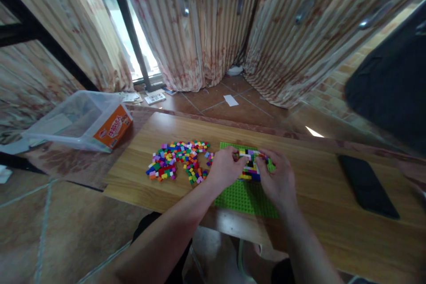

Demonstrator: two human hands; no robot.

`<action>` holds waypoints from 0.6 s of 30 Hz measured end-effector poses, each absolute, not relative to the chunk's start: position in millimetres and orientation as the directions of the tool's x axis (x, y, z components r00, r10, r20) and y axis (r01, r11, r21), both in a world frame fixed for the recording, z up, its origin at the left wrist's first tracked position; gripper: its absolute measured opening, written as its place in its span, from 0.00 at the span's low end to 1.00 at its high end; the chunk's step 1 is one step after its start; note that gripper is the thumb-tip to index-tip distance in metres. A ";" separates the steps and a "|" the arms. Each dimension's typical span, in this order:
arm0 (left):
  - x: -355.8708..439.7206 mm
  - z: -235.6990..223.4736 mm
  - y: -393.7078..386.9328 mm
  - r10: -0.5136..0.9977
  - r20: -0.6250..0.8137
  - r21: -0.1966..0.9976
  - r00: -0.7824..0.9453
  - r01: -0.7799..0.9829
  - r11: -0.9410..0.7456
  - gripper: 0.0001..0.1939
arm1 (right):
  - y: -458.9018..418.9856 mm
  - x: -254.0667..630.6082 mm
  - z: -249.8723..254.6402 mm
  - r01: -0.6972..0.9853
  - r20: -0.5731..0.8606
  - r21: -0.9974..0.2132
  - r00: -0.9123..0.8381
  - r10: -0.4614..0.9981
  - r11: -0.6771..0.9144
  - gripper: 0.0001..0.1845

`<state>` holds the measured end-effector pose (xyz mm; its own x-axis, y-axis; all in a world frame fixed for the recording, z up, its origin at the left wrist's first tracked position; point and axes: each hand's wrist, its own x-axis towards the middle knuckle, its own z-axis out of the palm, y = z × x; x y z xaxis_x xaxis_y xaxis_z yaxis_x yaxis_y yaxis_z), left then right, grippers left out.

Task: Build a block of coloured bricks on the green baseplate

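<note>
A block of multicoloured toy bricks (250, 169), with white, black, yellow, purple and blue pieces, sits on a green studded baseplate (246, 197). My left hand (228, 166) grips its left side, fingers curled and thumb reaching across the top. On the opposite side my right hand (278, 177) is closed round the build, its thumb on the bricks near the top edge. Both hands hide parts of the build, and any single small brick between the fingertips is too small to make out. Left of the baseplate lies a spread of loose toy bricks (191, 156) in many colours.
The wooden table (133, 164) carries a black phone (368, 186) at the right. A clear plastic box (83, 120) with an orange label stands beyond the table's left end. Papers (155, 98) lie on the tiled floor before striped curtains (199, 31).
</note>
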<state>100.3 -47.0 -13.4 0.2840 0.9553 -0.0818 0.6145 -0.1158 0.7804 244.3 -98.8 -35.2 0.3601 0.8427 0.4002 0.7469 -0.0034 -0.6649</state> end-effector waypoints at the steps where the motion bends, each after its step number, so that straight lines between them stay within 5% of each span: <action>1: 99.6 -13.4 -47.4 0.952 -0.068 0.774 0.297 0.618 -0.138 0.18 | -98.8 245.2 -36.0 0.750 0.399 -0.662 0.343 0.850 0.008 0.18; 11: 20.2 -4.1 9.0 0.873 0.047 0.755 0.485 0.555 -0.349 0.12 | -104.8 261.9 -36.4 0.771 0.234 -0.626 0.039 0.971 0.120 0.40; 18: 7.9 -3.5 6.1 0.812 -0.063 0.469 0.581 0.735 -0.490 0.20 | -104.4 267.0 -43.2 0.796 0.208 -0.587 -0.028 0.978 0.148 0.41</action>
<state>7.9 6.1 -3.5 0.5808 0.8116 -0.0628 0.7349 -0.4896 0.4692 267.0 -104.4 -43.2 -0.0280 0.9778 0.2076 0.7958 0.1475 -0.5873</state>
